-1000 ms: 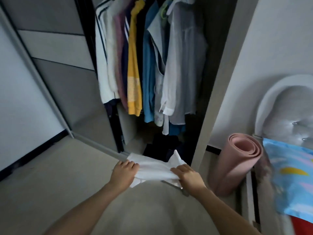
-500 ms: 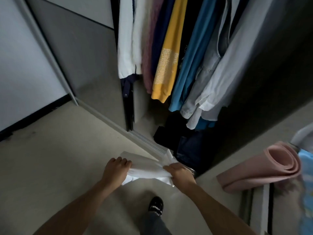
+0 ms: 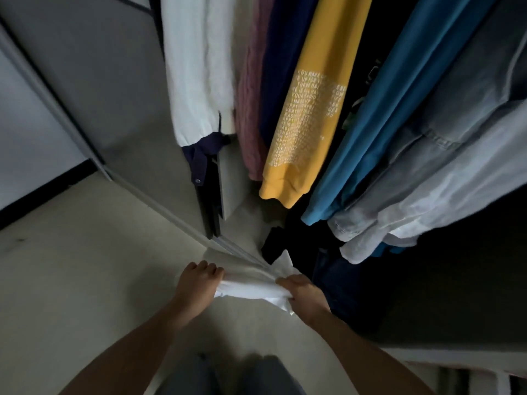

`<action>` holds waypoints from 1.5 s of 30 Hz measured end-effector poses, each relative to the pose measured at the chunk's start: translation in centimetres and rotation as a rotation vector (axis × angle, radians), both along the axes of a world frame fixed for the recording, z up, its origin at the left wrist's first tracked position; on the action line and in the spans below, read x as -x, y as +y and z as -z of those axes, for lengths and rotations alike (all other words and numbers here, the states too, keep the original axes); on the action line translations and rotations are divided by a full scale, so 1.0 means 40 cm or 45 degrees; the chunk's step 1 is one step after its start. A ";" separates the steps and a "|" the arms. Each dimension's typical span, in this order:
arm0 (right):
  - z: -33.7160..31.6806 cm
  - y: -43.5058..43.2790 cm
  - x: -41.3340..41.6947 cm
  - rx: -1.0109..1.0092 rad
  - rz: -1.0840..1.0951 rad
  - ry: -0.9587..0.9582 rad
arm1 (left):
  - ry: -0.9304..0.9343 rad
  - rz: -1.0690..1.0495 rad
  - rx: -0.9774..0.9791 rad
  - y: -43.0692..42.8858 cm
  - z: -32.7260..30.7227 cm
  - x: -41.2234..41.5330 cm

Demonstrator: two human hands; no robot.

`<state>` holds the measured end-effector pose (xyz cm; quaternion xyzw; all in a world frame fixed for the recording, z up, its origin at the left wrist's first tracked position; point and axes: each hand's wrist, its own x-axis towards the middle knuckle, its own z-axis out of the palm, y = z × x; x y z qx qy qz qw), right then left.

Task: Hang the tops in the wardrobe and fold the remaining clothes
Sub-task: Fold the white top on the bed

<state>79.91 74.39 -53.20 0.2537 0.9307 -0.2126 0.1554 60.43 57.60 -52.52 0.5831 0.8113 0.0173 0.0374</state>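
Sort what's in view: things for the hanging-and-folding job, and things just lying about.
For the job: white cloth, gripped by the left hand and right hand; wardrobe door; hanging yellow top.
Lying about: dark clothes on the wardrobe bottom; room floor.

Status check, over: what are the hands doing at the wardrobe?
Both grip the white garment: left hand, right hand. Garment low, at the wardrobe opening. Ahead, dark clothes heaped on its floor.

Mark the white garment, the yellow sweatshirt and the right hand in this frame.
white garment (image 3: 251,287), head view, middle of the bunched cloth.
yellow sweatshirt (image 3: 309,121), head view, on its white printed lettering.
right hand (image 3: 304,293), head view, back of the hand.
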 end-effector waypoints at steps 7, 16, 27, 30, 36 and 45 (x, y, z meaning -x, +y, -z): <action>0.429 0.120 0.099 -0.081 0.104 -0.011 | 0.219 0.237 -0.042 0.193 0.406 0.160; 0.873 0.261 0.171 -0.556 0.209 0.422 | 0.442 0.384 -0.486 0.451 0.895 0.253; 0.755 0.579 0.075 -0.741 0.753 -0.221 | 0.074 0.247 0.031 0.802 0.821 0.103; 0.841 0.508 0.047 -0.641 0.514 -0.294 | -0.024 0.268 0.342 0.760 0.902 0.064; 0.915 0.433 0.084 -0.492 0.381 -0.284 | -0.046 0.162 0.390 0.653 0.970 0.121; 0.580 0.265 0.228 -0.345 0.152 -0.215 | -0.089 -0.096 0.422 0.423 0.646 0.248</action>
